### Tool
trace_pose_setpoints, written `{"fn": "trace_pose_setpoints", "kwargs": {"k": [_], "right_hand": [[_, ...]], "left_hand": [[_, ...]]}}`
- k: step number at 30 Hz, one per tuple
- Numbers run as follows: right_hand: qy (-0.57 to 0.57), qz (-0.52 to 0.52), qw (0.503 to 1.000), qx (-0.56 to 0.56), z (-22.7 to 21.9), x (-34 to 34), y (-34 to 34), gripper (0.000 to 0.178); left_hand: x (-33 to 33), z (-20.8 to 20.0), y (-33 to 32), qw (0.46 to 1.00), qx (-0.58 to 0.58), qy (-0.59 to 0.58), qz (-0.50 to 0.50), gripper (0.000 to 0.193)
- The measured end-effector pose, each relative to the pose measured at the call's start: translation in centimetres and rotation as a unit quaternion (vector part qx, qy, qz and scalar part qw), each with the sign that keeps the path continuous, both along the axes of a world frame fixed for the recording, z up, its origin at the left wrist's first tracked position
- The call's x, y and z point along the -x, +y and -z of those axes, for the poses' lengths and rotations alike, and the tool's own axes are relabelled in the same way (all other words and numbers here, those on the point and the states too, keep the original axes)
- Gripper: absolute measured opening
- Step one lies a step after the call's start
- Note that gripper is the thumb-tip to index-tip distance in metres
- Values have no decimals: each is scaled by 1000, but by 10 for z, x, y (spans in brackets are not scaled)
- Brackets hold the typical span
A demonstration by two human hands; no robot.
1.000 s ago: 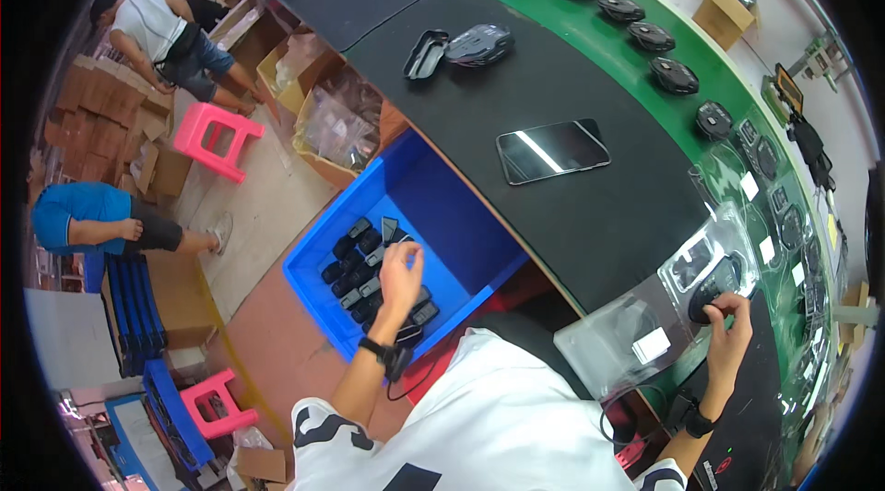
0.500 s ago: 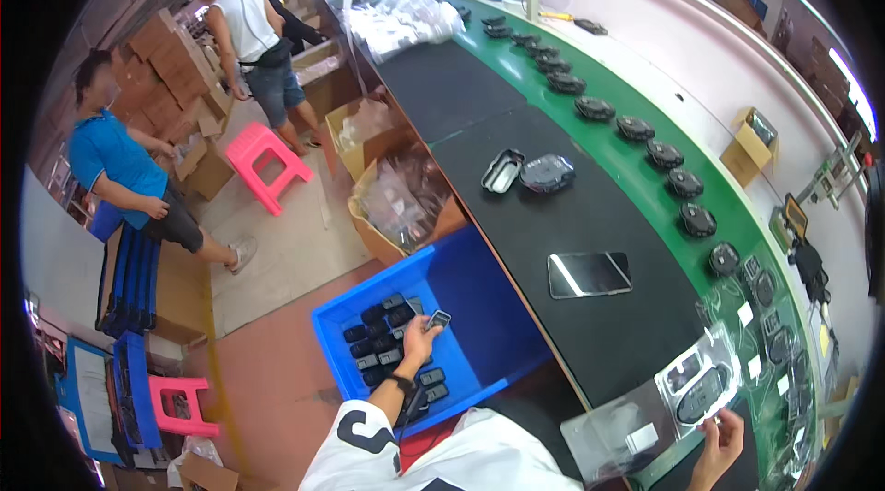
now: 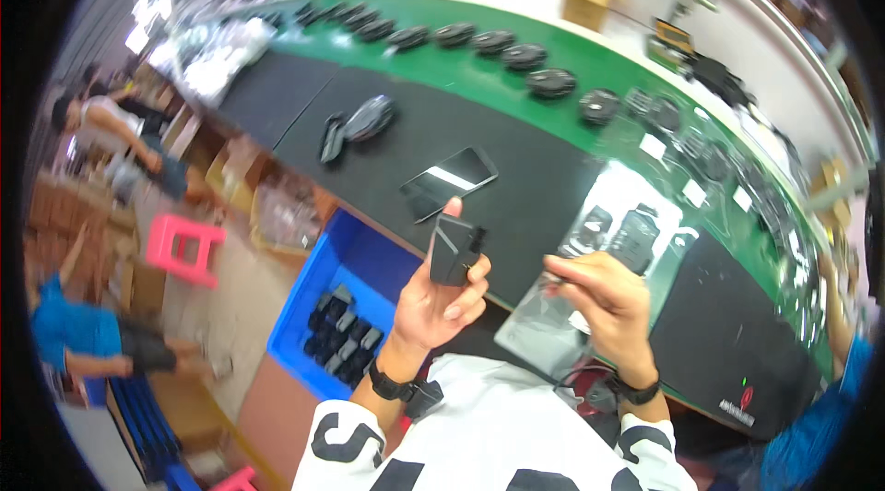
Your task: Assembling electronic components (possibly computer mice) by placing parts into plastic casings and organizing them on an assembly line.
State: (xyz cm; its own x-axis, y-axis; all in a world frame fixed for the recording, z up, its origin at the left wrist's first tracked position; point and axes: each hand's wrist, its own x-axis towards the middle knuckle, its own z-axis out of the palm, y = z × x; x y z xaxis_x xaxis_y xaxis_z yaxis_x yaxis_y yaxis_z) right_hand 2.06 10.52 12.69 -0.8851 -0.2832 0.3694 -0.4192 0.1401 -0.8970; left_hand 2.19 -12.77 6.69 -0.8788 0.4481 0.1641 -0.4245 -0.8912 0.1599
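Upright in my left hand (image 3: 433, 302) is a small black box-shaped device (image 3: 454, 249) with a clip-like part on its side; thumb and fingers close around it. To its right, my right hand (image 3: 604, 302) is pinched, with something tiny at the fingertips that I cannot make out. Beneath that hand lies a clear plastic package (image 3: 535, 334), its far end holding black moulded pieces (image 3: 636, 237). A blue bin (image 3: 376, 256) stands below my left hand, with several black devices (image 3: 341, 334) in it.
A phone (image 3: 450, 182) lies on the black mat (image 3: 544, 173). Beyond are a dark shell (image 3: 332, 138) and a wrapped device (image 3: 371, 118). Black devices (image 3: 524, 56) line the green belt (image 3: 438, 67). A co-worker's blue sleeve (image 3: 820, 431) is at the right edge; other people stand at left.
My left hand has lifted the device out of the blue bin and up in front of me. My right hand now pinches above the plastic package. The view has turned to the right.
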Motion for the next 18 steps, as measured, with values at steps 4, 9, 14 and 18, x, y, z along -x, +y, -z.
{"fn": "trace_pose_setpoints", "kwargs": {"k": [4, 9, 14, 18], "right_hand": [[124, 81, 988, 39, 16, 10, 2, 31], [107, 202, 970, 77, 32, 1, 6, 29], [193, 289, 938, -12, 47, -1, 2, 31], [152, 221, 963, -18, 54, -9, -2, 54]], "left_hand": [[20, 7, 53, 992, 14, -13, 128, 56], [20, 10, 88, 985, 150, 37, 72, 56], [18, 2, 113, 926, 359, 82, -82, 54], [18, 10, 120, 896, 406, 88, -159, 51]]}}
